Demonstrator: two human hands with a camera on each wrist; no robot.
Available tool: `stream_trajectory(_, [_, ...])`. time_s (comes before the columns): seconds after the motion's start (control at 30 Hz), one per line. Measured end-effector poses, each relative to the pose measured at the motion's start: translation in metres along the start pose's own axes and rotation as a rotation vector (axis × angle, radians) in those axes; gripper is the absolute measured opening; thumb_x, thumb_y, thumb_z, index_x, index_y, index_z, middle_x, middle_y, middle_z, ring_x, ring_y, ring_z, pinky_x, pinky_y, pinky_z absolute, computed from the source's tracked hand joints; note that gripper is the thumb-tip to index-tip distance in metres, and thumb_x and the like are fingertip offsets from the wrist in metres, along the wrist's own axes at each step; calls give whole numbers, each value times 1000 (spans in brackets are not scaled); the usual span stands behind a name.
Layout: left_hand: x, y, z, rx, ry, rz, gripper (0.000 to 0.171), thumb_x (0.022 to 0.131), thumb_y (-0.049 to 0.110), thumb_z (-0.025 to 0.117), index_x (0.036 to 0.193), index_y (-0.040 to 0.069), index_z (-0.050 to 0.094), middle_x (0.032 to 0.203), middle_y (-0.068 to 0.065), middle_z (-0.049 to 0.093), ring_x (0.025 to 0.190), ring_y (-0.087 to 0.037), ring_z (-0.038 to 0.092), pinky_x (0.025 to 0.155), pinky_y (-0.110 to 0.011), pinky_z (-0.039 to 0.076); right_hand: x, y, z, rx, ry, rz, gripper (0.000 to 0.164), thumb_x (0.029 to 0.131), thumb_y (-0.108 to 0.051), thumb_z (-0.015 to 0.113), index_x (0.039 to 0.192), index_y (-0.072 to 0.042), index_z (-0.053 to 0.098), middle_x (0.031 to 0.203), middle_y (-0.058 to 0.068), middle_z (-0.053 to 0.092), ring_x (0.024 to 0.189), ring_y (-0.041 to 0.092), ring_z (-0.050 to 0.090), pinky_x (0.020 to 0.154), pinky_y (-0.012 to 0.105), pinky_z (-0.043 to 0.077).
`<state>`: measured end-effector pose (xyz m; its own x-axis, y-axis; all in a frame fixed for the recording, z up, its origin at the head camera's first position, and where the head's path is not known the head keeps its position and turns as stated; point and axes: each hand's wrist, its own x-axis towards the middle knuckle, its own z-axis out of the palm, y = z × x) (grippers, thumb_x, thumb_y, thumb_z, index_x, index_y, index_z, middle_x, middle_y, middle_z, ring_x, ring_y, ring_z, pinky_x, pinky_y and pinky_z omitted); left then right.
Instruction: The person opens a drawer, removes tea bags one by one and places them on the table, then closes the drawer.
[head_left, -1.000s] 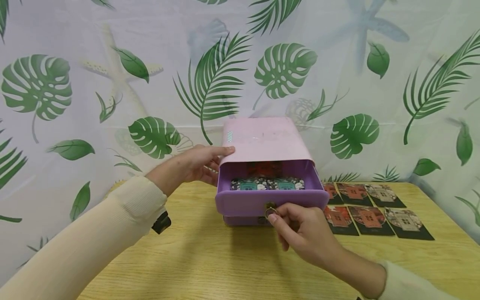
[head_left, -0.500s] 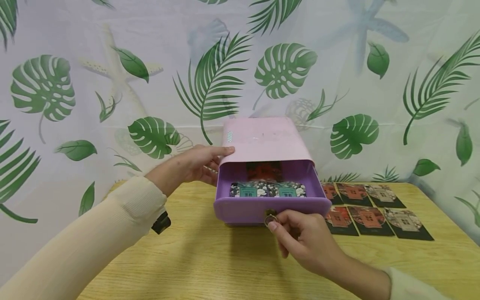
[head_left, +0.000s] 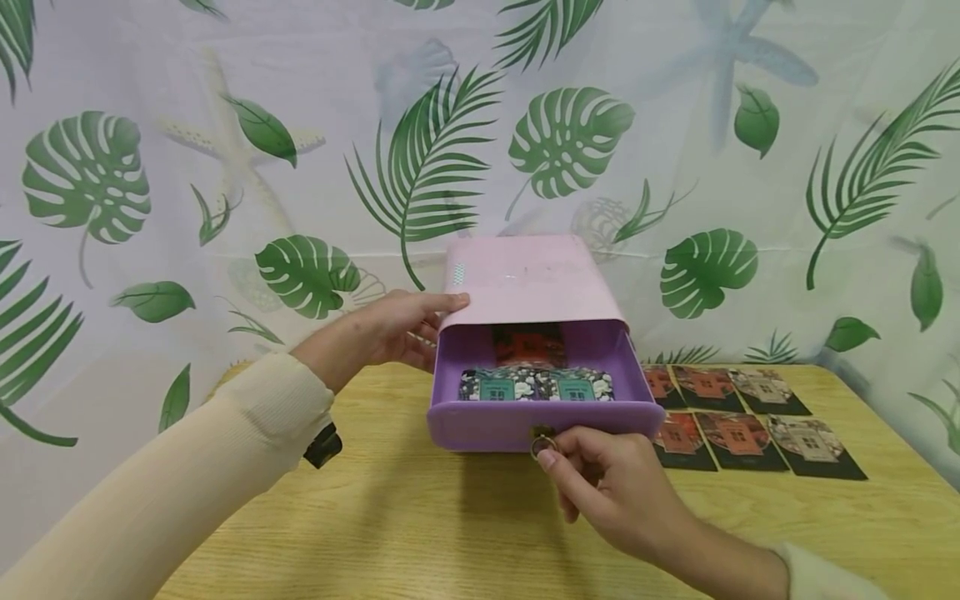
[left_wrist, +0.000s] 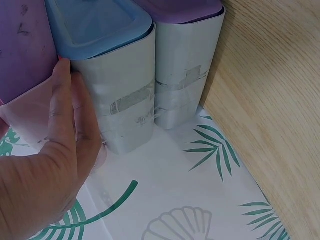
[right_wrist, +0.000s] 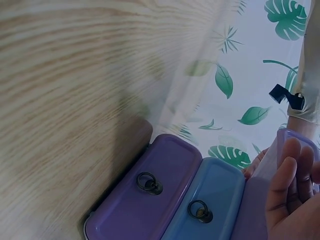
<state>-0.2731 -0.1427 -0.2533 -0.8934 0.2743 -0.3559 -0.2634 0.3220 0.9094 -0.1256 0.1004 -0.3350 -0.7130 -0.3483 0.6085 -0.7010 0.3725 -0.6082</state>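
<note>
A small drawer unit stands on the table, its pale pink casing (head_left: 528, 275) on top. The purple top drawer (head_left: 480, 427) is pulled out toward me. My right hand (head_left: 618, 496) pinches the drawer's metal ring pull (head_left: 542, 445) between thumb and index finger. Against the casing's left side rests my left hand (head_left: 401, 325), thumb on the top edge, fingers extended along the side in the left wrist view. Inside the drawer lie two green-and-floral packets (head_left: 497, 387) and, behind them, a red packet (head_left: 528, 343).
Flat red and cream packets (head_left: 742, 440) lie in two rows on the wooden table (head_left: 375, 517), right of the unit. Lower blue (right_wrist: 215, 195) and purple (right_wrist: 155, 200) drawers sit shut in the right wrist view. A leaf-print cloth (head_left: 420, 83) hangs behind.
The purple top drawer has slid further out toward me with my right hand on its ring, showing more of the packets. My left hand has stayed in place.
</note>
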Motion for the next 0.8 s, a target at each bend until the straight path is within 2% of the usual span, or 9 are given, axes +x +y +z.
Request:
stream_trajectory(0.23, [-1, 0, 1, 0, 4, -3, 56, 83, 49, 61, 113, 3, 51, 110, -19, 54, 85, -32, 62, 73, -41, 56, -4, -2, -1, -5, -9, -33, 17, 86, -6, 61, 79, -21, 58, 52, -16, 49, 42, -5, 44, 32, 14, 36])
stream_trajectory(0.8, [-2, 0, 1, 19, 9, -4, 57, 83, 50, 61, 114, 3, 50, 110, -19, 54, 85, -32, 62, 72, -40, 56, -15, -11, -1, -21, -29, -24, 17, 88, -9, 60, 79, -23, 57, 52, -19, 49, 43, -7, 44, 34, 12, 37])
